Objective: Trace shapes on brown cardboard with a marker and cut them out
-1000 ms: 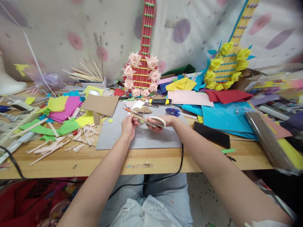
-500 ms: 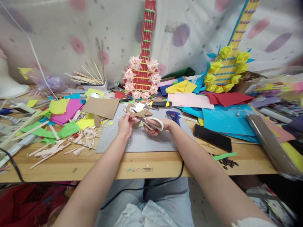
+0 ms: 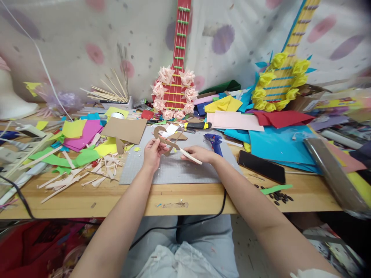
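My left hand [image 3: 152, 153] pinches a curved piece of brown cardboard [image 3: 162, 136] over the grey cutting mat [image 3: 174, 170]. My right hand [image 3: 199, 153] grips cream-handled scissors [image 3: 188, 155], whose blades reach into the cardboard piece near my left fingers. Both hands hover above the middle of the mat, close together.
A blue glue gun [image 3: 213, 141] lies just behind my right hand, a yellow-black utility knife [image 3: 197, 125] farther back. A black phone [image 3: 262, 166] rests at the right. Brown card sheet [image 3: 124, 129], coloured paper and strips lie left; two paper guitars [image 3: 176, 77] lean at the wall.
The scissors have turned from flat to edge-on and my right hand has rolled over them. The cardboard piece has been rotated upward in my left hand.
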Demonstrator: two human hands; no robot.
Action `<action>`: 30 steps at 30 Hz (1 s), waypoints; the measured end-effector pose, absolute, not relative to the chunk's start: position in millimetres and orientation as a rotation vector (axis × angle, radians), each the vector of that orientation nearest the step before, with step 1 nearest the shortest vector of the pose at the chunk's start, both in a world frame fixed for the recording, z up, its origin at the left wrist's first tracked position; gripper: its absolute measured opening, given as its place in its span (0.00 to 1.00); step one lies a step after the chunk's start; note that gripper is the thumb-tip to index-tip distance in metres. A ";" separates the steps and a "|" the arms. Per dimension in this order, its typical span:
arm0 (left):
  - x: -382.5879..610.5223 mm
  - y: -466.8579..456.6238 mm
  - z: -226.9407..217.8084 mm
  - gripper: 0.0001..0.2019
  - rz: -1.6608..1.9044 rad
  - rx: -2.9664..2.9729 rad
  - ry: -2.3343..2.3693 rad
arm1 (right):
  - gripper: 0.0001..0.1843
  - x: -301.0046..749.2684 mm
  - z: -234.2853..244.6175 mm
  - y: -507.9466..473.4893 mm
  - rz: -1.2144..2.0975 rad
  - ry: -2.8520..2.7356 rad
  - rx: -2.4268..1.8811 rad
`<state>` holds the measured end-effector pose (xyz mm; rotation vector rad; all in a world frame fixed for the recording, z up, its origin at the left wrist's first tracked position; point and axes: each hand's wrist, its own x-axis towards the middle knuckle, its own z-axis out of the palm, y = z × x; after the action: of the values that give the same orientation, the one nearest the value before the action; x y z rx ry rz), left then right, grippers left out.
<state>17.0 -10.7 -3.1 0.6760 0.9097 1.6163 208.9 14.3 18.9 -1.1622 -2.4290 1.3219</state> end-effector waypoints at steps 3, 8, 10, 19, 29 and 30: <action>17.0 -11.0 -4.4 0.10 1.627 0.651 0.868 | 0.25 210.5 18.5 14.0 1.262 -2.441 -1.179; 15.5 -10.2 -5.1 0.10 1.604 0.636 0.863 | 0.25 213.0 18.1 14.9 1.245 -2.465 -1.178; 15.6 -10.2 -5.3 0.10 1.579 0.655 0.863 | 0.24 213.0 18.2 16.0 1.231 -2.483 -1.176; 16.2 -11.7 -6.0 0.09 1.522 0.721 0.866 | 0.24 217.1 25.5 18.7 0.776 -2.625 -1.363; 19.3 -13.0 -8.7 0.11 1.493 0.794 0.878 | 0.27 225.5 40.3 15.8 0.598 -2.690 -1.429; 19.2 -12.4 -9.7 0.12 1.495 0.796 0.878 | 0.27 225.6 41.6 15.8 0.589 -2.699 -1.427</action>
<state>19.2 -12.4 -9.7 0.7956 0.8775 1.4946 225.6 15.8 41.6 -1.4269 -2.6994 0.5886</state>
